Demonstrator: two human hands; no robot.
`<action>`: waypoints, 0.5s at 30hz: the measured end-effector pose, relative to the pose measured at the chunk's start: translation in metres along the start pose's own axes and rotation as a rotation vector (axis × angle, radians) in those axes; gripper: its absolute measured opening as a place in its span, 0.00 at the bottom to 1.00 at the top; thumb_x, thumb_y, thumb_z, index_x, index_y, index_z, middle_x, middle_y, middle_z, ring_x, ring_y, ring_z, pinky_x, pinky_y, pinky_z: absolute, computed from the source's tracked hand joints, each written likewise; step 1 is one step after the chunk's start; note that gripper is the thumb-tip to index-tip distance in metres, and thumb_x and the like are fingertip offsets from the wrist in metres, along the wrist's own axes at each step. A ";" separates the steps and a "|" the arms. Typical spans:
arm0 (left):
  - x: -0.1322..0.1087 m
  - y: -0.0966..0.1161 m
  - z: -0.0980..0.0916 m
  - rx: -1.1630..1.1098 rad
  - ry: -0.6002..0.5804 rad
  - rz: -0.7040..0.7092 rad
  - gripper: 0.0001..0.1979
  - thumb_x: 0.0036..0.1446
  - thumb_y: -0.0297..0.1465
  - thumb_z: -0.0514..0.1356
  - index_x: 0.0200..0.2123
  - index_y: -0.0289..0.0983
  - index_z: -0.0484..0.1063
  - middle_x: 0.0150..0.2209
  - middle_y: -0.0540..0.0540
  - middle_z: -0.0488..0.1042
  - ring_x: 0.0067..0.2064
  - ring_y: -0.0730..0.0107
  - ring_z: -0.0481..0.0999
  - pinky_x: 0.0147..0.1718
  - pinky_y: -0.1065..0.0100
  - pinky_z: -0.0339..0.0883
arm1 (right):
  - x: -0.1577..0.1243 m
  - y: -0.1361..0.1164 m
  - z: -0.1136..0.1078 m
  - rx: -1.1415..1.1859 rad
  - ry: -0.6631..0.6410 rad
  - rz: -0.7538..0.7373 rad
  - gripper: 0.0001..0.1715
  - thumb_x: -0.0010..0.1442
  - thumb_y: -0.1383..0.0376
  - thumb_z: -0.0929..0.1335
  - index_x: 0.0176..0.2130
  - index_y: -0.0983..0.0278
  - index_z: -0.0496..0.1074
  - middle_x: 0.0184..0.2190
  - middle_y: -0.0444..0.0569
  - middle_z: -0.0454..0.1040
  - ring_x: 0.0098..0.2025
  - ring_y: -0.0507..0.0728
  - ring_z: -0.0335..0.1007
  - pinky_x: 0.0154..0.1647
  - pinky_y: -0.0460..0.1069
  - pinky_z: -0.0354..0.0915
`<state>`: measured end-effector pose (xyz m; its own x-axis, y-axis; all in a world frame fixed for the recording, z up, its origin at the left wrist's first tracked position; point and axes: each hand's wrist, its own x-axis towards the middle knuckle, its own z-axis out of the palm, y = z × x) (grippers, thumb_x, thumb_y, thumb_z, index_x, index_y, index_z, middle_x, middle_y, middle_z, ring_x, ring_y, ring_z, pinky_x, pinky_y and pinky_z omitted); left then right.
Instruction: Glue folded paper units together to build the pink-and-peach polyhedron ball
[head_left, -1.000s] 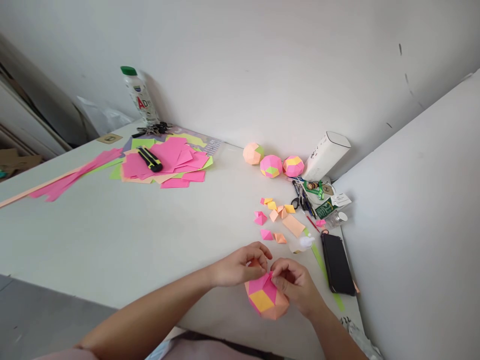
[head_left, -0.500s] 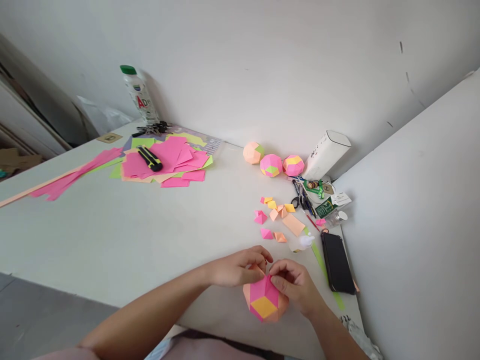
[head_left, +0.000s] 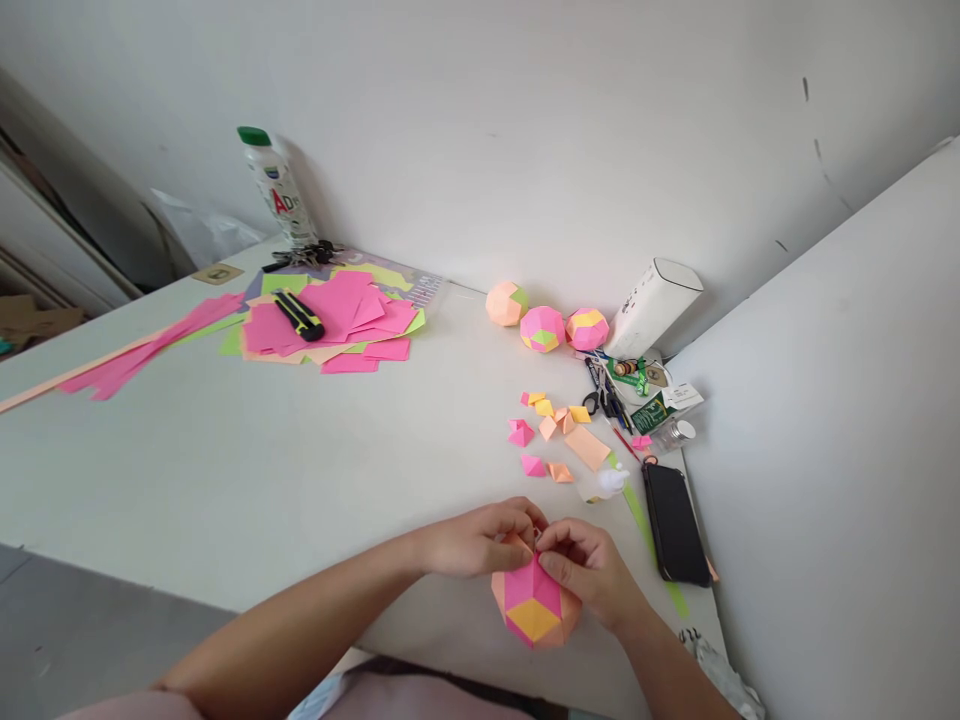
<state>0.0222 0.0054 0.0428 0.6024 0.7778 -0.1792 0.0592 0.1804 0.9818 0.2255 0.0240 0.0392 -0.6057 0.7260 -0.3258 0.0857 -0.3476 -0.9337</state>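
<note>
A faceted paper ball (head_left: pixel 533 610) in pink, peach and yellow is held between my hands near the table's front edge. My left hand (head_left: pixel 491 537) grips its upper left, thumb on top and fingers bent over the far side. From the right, my right hand (head_left: pixel 587 568) pinches the pink top edge between thumb and fingertips. The fingertips of both hands almost meet at the top, and what lies just under them is hidden. Beyond the hands are small folded paper pieces (head_left: pixel 547 428), a peach paper rectangle (head_left: pixel 587 448) and a small white-capped glue bottle (head_left: pixel 606 484).
Three finished-looking paper balls (head_left: pixel 541 329) sit by the wall beside a white box (head_left: pixel 654 308). Scissors (head_left: pixel 592 402), a phone (head_left: pixel 676 524) and a jar (head_left: pixel 673 436) line the right edge. Leftward, pink sheets (head_left: pixel 341 315) lie under a cutter (head_left: pixel 298 315), near a bottle (head_left: pixel 279 190).
The paper ball has shifted slightly right and down in my hands. My left fingers have moved closer to the right fingertips at the top, and the pink edges there look closer together.
</note>
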 end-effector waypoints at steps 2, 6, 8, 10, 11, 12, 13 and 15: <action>0.000 0.000 0.000 -0.006 0.002 0.002 0.02 0.49 0.27 0.55 0.27 0.37 0.67 0.48 0.46 0.66 0.48 0.62 0.68 0.46 0.63 0.63 | 0.000 0.000 0.000 -0.003 0.004 0.001 0.10 0.49 0.60 0.74 0.30 0.64 0.75 0.29 0.46 0.75 0.31 0.52 0.69 0.31 0.46 0.65; 0.001 -0.002 0.001 -0.017 0.000 -0.005 0.03 0.50 0.27 0.55 0.28 0.37 0.68 0.48 0.46 0.66 0.48 0.62 0.68 0.45 0.64 0.63 | 0.001 0.000 0.001 0.002 -0.009 -0.003 0.09 0.49 0.60 0.74 0.30 0.63 0.75 0.30 0.46 0.75 0.31 0.53 0.69 0.32 0.47 0.65; 0.000 -0.003 0.002 -0.019 -0.002 -0.004 0.02 0.50 0.28 0.56 0.28 0.37 0.68 0.48 0.47 0.66 0.47 0.62 0.68 0.45 0.64 0.64 | 0.001 0.000 0.002 0.012 -0.018 0.004 0.10 0.49 0.60 0.74 0.30 0.63 0.75 0.29 0.46 0.75 0.31 0.53 0.69 0.32 0.47 0.65; 0.000 -0.002 0.002 -0.023 -0.001 0.002 0.02 0.50 0.29 0.56 0.28 0.37 0.68 0.48 0.46 0.66 0.47 0.62 0.68 0.44 0.64 0.64 | 0.000 -0.001 0.004 0.026 -0.018 0.015 0.10 0.48 0.60 0.74 0.30 0.63 0.75 0.28 0.46 0.75 0.30 0.52 0.69 0.31 0.47 0.65; 0.000 -0.002 0.002 -0.022 -0.001 0.004 0.02 0.50 0.29 0.57 0.28 0.37 0.68 0.48 0.46 0.66 0.46 0.62 0.68 0.44 0.64 0.64 | 0.000 -0.001 0.004 0.035 -0.017 0.019 0.10 0.48 0.60 0.74 0.29 0.64 0.75 0.28 0.45 0.74 0.30 0.52 0.69 0.30 0.47 0.65; 0.000 -0.002 0.002 -0.022 -0.001 0.005 0.02 0.50 0.29 0.57 0.28 0.37 0.68 0.48 0.46 0.66 0.46 0.62 0.68 0.44 0.64 0.64 | 0.000 -0.002 0.005 0.042 -0.016 0.022 0.10 0.47 0.60 0.75 0.29 0.64 0.75 0.28 0.45 0.74 0.29 0.52 0.68 0.30 0.46 0.64; 0.000 -0.002 0.002 -0.020 -0.003 0.005 0.02 0.51 0.29 0.57 0.28 0.37 0.68 0.48 0.46 0.66 0.46 0.63 0.69 0.44 0.64 0.64 | 0.000 -0.002 0.005 0.048 -0.017 0.023 0.10 0.47 0.61 0.75 0.29 0.64 0.75 0.27 0.44 0.74 0.29 0.51 0.68 0.30 0.46 0.64; 0.000 -0.002 0.003 -0.017 -0.010 0.006 0.02 0.52 0.29 0.56 0.28 0.37 0.68 0.48 0.46 0.65 0.45 0.64 0.69 0.43 0.64 0.63 | 0.001 -0.001 0.005 0.053 -0.016 0.022 0.09 0.48 0.61 0.75 0.28 0.63 0.75 0.27 0.44 0.74 0.28 0.51 0.68 0.29 0.45 0.63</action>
<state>0.0245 0.0037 0.0407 0.6106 0.7730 -0.1722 0.0418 0.1857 0.9817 0.2209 0.0217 0.0411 -0.6168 0.7082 -0.3435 0.0575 -0.3947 -0.9170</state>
